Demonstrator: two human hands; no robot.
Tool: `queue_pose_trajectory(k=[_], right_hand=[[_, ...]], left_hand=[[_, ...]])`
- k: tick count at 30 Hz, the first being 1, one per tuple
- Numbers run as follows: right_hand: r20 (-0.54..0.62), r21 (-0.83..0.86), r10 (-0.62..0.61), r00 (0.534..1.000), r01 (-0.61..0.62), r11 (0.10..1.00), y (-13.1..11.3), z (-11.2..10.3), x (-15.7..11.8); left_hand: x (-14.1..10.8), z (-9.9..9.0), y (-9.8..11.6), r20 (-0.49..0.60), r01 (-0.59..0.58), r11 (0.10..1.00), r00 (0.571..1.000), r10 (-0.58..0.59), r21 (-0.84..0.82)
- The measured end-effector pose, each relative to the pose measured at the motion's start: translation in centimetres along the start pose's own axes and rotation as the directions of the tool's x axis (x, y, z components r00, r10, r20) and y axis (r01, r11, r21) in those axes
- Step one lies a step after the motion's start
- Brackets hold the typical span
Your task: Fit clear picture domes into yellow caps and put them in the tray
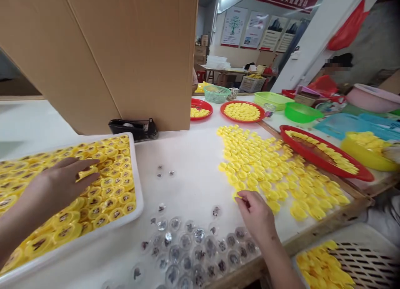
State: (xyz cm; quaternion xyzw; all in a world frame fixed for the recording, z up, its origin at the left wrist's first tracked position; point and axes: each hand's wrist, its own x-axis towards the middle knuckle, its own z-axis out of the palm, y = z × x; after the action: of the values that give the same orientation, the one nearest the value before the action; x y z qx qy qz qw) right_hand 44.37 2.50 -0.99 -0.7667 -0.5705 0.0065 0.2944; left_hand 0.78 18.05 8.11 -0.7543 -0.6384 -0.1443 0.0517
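My left hand point(67, 180) is over a white tray point(137, 185) packed with round yellow pieces point(117, 214) that carry small printed pictures. Its thumb and forefinger are stretched apart on either side of one such piece; whether they touch it I cannot tell. On the right, my right hand point(258, 216) is closed in a pinch at the near left edge of a spread of plain yellow pieces point(262, 160). A bit of yellow shows at its fingertips. Clear round discs with dark prints point(200, 251) lie on the white table between my hands.
A tall cardboard sheet point(134, 51) and a black tape dispenser point(134, 128) stand behind the tray. Red plates point(368, 172) of yellow pieces and a green basket point(215, 93) are farther back. A white crate point(371, 255) sits lower right. A person point(334, 72) is at back right.
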Motion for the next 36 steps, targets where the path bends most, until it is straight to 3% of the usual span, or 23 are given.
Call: queue_pose_trajectory(k=[2,4,7,10,14,20,29,33,36], right_hand=[[-0.011,-0.119,0.063,0.998,-0.064,0.991,1.4,-0.9,0.3],[0.013,-0.215,0.102,0.995,-0.096,0.972,2.0,-1.1,0.5],[0.059,-0.318,0.129,0.990,-0.103,0.942,1.7,-0.5,0.6],[0.082,-0.383,0.130,0.988,-0.089,0.919,1.1,0.1,0.7],[0.120,-0.420,0.097,0.988,-0.038,0.907,0.8,0.2,0.8],[0.175,-0.429,0.021,0.984,0.057,0.901,0.3,0.2,0.2],[0.184,-0.337,-0.145,0.972,0.201,0.920,-0.3,0.7,-1.3],[0.160,-0.231,-0.252,0.955,0.284,0.931,-1.6,1.1,-2.0],[0.121,-0.131,-0.339,0.933,0.353,0.926,-3.4,1.3,-2.5]], left_hand=[[-2.8,-1.0,3.3,-0.054,-0.045,0.995,0.998,0.040,-0.092],[-5.6,-1.0,7.2,-0.037,-0.099,0.945,0.995,0.092,-0.312],[-8.7,0.8,12.5,0.069,-0.124,0.791,0.976,0.205,-0.599],[-10.0,3.5,15.4,0.181,-0.071,0.723,0.947,0.266,-0.688],[-10.3,5.4,15.9,0.272,-0.025,0.705,0.912,0.306,-0.709],[-10.3,5.9,15.8,0.308,0.074,0.676,0.922,0.233,-0.733],[-10.9,7.1,15.6,0.343,0.144,0.600,0.910,0.232,-0.787],[-11.0,7.3,15.3,0.403,0.236,0.527,0.886,0.229,-0.817],[-11.1,7.4,15.4,0.485,0.383,0.399,0.852,0.197,-0.833]])
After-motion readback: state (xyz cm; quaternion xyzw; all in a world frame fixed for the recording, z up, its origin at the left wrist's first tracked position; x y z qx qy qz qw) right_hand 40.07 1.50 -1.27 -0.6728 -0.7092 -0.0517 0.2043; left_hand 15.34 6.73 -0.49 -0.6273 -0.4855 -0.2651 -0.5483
